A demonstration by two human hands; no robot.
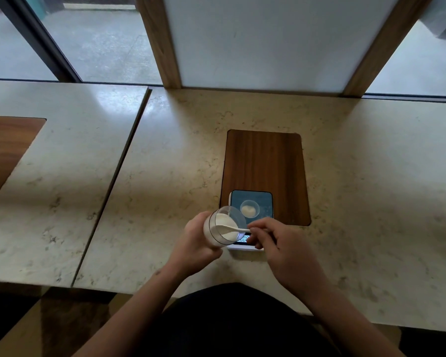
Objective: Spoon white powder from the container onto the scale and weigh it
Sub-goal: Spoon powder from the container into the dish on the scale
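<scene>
Container (223, 228) of white powder (227, 229) tilted on its side, mouth toward the scale (251, 202), held just above the scale's near-left corner, close to the table's (139, 189) near edge. Left hand (196, 244) clamped around container. Right hand (281, 243) pinched on spoon (236, 228) handle; spoon bowl inside container, in the powder. Scale sits on near end of wooden inset (265, 161). Small clear dish (249, 208) on the scale platform holds a heap of powder. Display (243, 238) lit, digits unreadable, partly hidden by fingers.
</scene>
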